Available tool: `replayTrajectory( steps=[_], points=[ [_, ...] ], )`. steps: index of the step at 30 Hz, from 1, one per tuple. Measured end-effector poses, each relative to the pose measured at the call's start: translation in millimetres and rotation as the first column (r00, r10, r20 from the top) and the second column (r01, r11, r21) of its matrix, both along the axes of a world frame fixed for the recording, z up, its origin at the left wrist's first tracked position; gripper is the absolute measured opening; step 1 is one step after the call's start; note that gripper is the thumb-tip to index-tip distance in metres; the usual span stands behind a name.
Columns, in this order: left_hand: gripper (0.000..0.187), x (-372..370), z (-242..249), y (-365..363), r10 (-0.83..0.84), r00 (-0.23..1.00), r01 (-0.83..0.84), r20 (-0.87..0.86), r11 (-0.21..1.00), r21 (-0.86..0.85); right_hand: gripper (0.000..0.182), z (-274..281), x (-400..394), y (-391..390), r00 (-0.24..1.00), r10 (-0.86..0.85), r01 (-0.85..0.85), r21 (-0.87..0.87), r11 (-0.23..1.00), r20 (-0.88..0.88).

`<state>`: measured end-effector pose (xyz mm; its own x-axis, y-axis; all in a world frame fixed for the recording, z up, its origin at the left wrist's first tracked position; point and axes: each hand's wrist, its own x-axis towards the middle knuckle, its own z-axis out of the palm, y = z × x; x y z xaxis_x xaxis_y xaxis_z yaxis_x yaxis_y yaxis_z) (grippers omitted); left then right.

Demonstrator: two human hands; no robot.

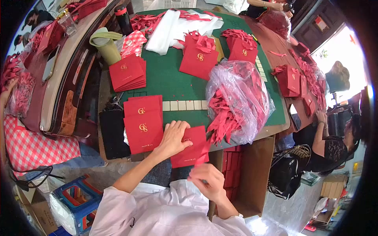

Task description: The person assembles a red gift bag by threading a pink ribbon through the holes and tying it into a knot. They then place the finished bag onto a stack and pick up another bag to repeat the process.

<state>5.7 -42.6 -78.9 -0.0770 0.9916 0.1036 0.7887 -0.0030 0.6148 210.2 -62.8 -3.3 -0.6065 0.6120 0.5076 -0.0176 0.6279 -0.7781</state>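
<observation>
My left hand (173,137) lies on the upper left part of a red card or bag (193,151) with gold print, at the table's front edge, its thumb pressing on the surface. Close to the card's lower right, my right hand (208,181) has curled fingers and is slightly blurred; a red ribbon (204,152) runs over the card toward it, and whether the fingers grip it is unclear. Left of my left hand is a stack of red bags (142,129). A clear plastic bag full of red ribbons (240,102) sits to the right.
Further red bags (199,57) with ribbons stand on the green mat (169,74). White plastic (165,31), a green cup (106,49) and a black pouch (113,133) are around them. A person (334,145) sits at the right; an open wooden compartment (256,177) is below the table.
</observation>
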Motion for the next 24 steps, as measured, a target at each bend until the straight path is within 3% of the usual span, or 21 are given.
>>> replayTrajectory(
  steps=[1, 3, 5, 7, 10, 20, 24],
  points=[
    [0.049, 0, -1, -2, -0.010, 0.999, 0.010, 0.048, 1.000, 0.000, 0.022, -1, -6, 3, 1.000, -0.001, 0.001, -0.001, 1.000, 0.001],
    [0.046, 1, -1, -6, -0.018, 0.995, 0.018, 0.096, 1.000, -0.001, 0.019, -6, -17, 12, 0.972, -0.152, 0.168, -0.076, 0.983, 0.182],
    [0.036, 3, 1, -9, 0.000, 0.991, 0.000, 0.130, 1.000, -0.002, 0.017, -29, -27, 24, 0.958, -0.212, 0.233, -0.091, 0.968, 0.192],
    [0.032, 4, 7, -12, 0.001, 0.989, 0.001, 0.148, 1.000, -0.013, 0.014, -45, -34, 35, 0.888, -0.389, 0.412, -0.050, 0.910, 0.244],
    [0.027, 5, 7, -15, 0.011, 0.985, -0.008, 0.173, 1.000, -0.022, 0.010, -64, -38, 41, 0.852, -0.444, 0.485, -0.098, 0.869, 0.278],
    [0.028, 9, 8, -17, 0.005, 0.987, -0.009, 0.161, 1.000, 0.026, 0.009, -65, -37, 45, 0.849, -0.453, 0.485, -0.059, 0.873, 0.271],
    [0.030, 16, 11, -20, 0.029, 0.980, -0.026, 0.198, 1.000, -0.018, 0.009, -63, -39, 47, 0.821, -0.451, 0.493, -0.036, 0.869, 0.351]
  ],
)
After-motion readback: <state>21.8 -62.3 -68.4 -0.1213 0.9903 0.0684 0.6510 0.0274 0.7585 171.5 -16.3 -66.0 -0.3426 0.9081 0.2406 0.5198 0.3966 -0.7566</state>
